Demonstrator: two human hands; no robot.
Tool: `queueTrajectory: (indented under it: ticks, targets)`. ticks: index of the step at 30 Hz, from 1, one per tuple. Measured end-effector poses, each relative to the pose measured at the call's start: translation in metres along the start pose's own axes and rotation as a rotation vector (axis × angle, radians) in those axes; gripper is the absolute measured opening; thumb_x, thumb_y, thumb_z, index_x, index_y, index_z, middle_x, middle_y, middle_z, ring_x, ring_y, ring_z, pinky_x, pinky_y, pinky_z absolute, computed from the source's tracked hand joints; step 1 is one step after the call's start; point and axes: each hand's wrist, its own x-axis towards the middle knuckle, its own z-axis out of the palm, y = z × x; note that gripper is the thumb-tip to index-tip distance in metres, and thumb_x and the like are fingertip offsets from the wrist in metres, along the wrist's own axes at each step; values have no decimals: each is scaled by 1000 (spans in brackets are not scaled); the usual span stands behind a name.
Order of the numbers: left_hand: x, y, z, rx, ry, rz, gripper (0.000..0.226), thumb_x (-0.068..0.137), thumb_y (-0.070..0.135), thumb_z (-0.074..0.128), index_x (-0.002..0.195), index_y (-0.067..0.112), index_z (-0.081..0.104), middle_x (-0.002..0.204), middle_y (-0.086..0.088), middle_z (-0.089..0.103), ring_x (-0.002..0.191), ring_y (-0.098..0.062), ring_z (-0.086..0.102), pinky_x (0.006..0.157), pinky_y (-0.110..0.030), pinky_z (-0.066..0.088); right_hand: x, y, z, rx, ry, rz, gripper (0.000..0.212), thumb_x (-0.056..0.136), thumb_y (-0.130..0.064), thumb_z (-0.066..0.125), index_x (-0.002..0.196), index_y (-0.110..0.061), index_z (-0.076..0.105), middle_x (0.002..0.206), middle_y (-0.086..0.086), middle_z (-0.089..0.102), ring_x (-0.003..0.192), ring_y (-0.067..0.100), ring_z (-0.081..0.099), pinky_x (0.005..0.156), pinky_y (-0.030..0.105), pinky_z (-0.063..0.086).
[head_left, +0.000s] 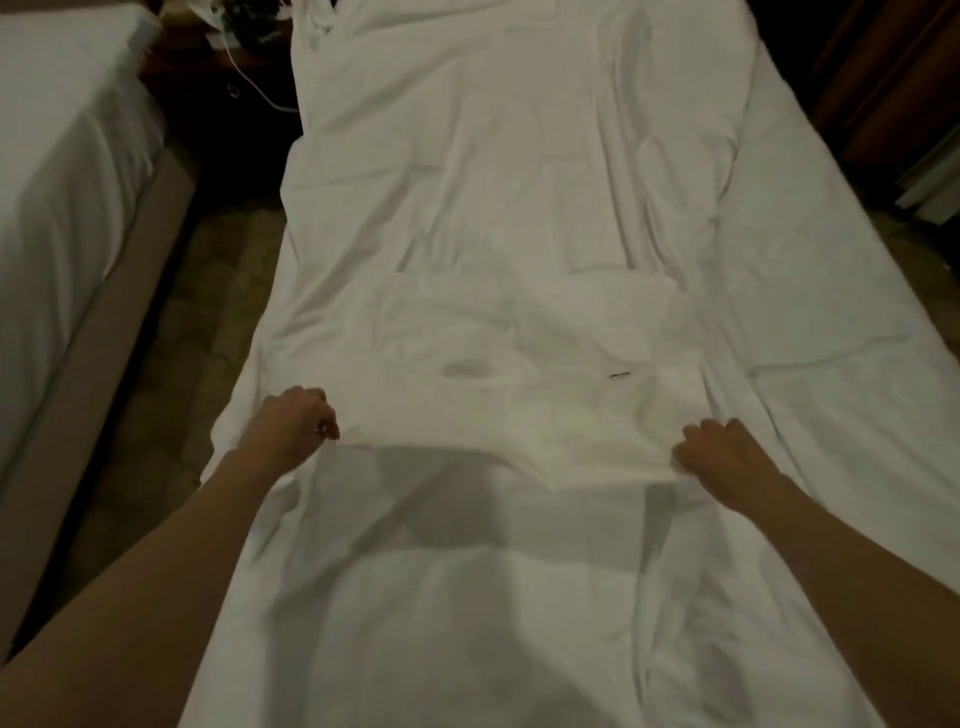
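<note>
Both hands grip the white cloth (519, 395) at its near edge. Left hand (293, 423) has fingers curled, pinching the near-left corner. Right hand (727, 457) has fingers curled round the near-right corner. The cloth lies spread across the middle of the bed (519, 156), with its near edge raised off the sheet and a shadow beneath it. Small dark tag (619, 374) sits on the cloth's right part. The bed sheet is wrinkled. Second bed (62, 182) stands to the left across a strip of floor (208, 291). White cable (249, 78) runs far left, near the bed head.
</note>
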Motion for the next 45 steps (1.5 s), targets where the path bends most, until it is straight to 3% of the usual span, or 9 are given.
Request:
queueTrajectory:
  ticks: [2,3,6,13,16,21,26,37,45]
  targets:
    - [-12,2,34,9,-67,-45,14,87,12,65,82,20,75,93,1,63,90,-19,58,79,-32,47,-11,-25,24,-28,-94,26,34,36,1,87,49,-16,61,55,5,55,46,26,57,45,35,45]
    - [-18,3,48,14,-89,-71,15,88,13,64,81,21,74,93,2,63,91,-18,58,81,-32,47,-16,-39,26,-73,-204,35,27,51,-4,87,66,-15,67,71,5,62,64,26,63,59,39,49]
    - [-39,-2,82,29,-151,-163,23,90,15,60,73,27,69,94,5,63,93,-17,59,85,-32,47,-28,-65,50,-125,-531,95,28,95,-10,45,115,-21,61,118,-3,60,111,17,57,94,31,37]
    - [-62,-4,122,-7,-231,-318,21,89,17,62,76,31,71,99,4,67,96,-18,62,90,-35,49,-38,-75,72,-21,-708,185,29,93,-14,49,116,-25,62,119,-7,62,109,11,61,88,22,47]
    - [-52,13,117,31,-356,-349,16,90,21,57,95,30,70,113,4,62,112,-20,55,100,-37,40,-30,-65,65,190,-765,281,35,91,-39,53,119,-19,57,122,-2,60,109,17,59,83,26,44]
    - [-14,71,96,-217,-306,-295,25,83,27,63,107,24,68,120,-2,62,112,-22,56,97,-33,43,-9,-44,47,464,-355,715,48,92,-44,50,121,-6,48,122,14,53,108,32,54,86,39,47]
    - [15,191,91,-528,-311,-130,39,82,29,71,117,15,60,118,-8,61,112,-22,56,90,-27,39,14,-10,37,615,-301,988,78,93,-37,57,145,4,17,144,23,33,129,40,39,100,46,38]
    - [22,421,107,-662,-418,40,58,80,58,65,119,19,49,102,6,48,106,-22,58,84,-32,43,68,39,61,835,-91,959,71,87,-38,66,138,0,35,135,18,46,119,37,51,93,42,44]
    - [49,457,118,-573,-310,-117,35,89,31,56,114,10,43,98,-3,58,97,-30,61,72,-33,38,77,60,70,897,-102,783,38,91,-32,60,117,-5,56,108,13,64,96,30,61,74,33,44]
